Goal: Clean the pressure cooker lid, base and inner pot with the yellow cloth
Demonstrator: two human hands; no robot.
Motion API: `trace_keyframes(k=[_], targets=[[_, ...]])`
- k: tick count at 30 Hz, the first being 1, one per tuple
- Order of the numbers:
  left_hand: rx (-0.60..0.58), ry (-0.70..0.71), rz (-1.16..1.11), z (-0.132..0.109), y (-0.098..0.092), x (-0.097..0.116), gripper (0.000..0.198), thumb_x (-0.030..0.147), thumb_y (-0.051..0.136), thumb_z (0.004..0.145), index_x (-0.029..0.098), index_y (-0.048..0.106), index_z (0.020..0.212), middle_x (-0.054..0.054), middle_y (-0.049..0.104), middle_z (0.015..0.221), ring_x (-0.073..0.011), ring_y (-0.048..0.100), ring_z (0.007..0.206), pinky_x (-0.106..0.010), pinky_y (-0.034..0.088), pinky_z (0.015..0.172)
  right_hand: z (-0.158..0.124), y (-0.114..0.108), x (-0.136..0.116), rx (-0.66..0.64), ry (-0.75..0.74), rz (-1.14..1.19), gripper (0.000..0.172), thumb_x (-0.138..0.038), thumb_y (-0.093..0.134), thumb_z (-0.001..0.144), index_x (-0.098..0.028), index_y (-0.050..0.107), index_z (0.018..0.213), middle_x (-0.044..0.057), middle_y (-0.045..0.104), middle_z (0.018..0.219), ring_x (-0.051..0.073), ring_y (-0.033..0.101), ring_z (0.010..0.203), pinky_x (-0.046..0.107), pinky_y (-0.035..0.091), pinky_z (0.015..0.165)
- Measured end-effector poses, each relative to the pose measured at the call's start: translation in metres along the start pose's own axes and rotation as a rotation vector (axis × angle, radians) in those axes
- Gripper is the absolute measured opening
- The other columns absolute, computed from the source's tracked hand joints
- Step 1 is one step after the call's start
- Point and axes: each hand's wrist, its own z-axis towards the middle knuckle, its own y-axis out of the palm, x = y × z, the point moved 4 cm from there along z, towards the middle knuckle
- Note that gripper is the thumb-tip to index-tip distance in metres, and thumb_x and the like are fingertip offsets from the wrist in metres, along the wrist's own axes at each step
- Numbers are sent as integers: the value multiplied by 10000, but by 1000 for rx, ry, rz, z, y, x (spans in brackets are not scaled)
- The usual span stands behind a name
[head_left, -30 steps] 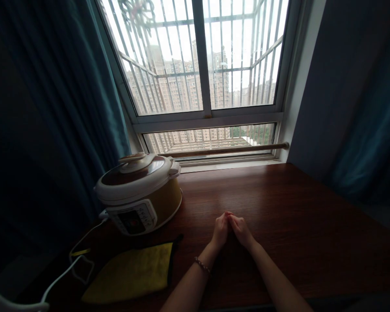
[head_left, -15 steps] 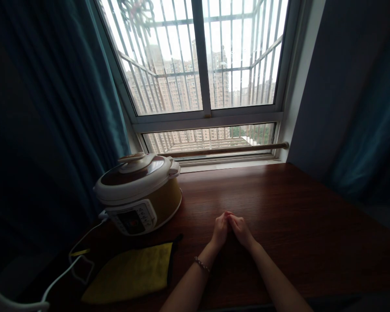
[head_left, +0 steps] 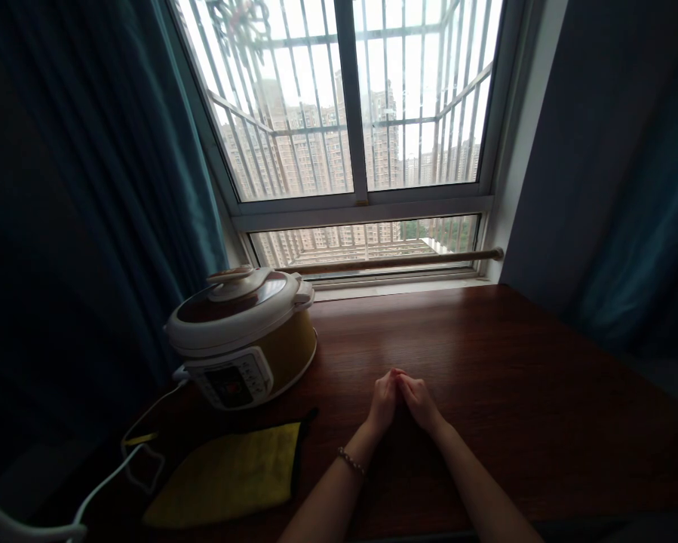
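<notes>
My left hand [head_left: 383,400] and my right hand [head_left: 419,400] rest on the dark reddish-brown wooden table [head_left: 513,362], meeting at the fingertips. Both are closed, with the fingers curled in and pressed against each other. Nothing sticks out of either one, though the palms face down and inward, out of sight. A beaded bracelet [head_left: 351,461] circles my left wrist. To the left of my hands lies a yellow cloth [head_left: 231,475] with a dark edge. Behind the cloth stands a white and gold electric cooker [head_left: 287,347], its lid on.
A white cord [head_left: 109,479] runs from the cooker's side down the left of the table. Beyond the table's far edge is a window [head_left: 361,197] with bars outside and a horizontal rail [head_left: 395,262] low across it. Blue curtains [head_left: 163,188] hang left and right.
</notes>
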Motion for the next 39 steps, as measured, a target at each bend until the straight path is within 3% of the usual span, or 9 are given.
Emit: trace_keyframes(k=[10, 39], targets=[[-2, -3, 8, -1, 1, 4, 597, 584, 303, 861, 84, 628, 832, -25, 540, 568, -111, 447, 490, -235, 360, 485, 0, 1, 2, 10, 2, -3, 505, -503, 318, 915, -158, 578, 654, 36, 588, 591, 146, 543, 545, 251, 388, 539], [-4, -14, 1, 0, 1, 1, 581, 579, 301, 864, 101, 628, 835, -3, 502, 533, -103, 411, 470, -228, 348, 479, 1, 0, -1, -1, 13, -7, 515, -528, 309, 908, -160, 608, 705, 42, 610, 621, 155, 559, 571, 257, 410, 561]])
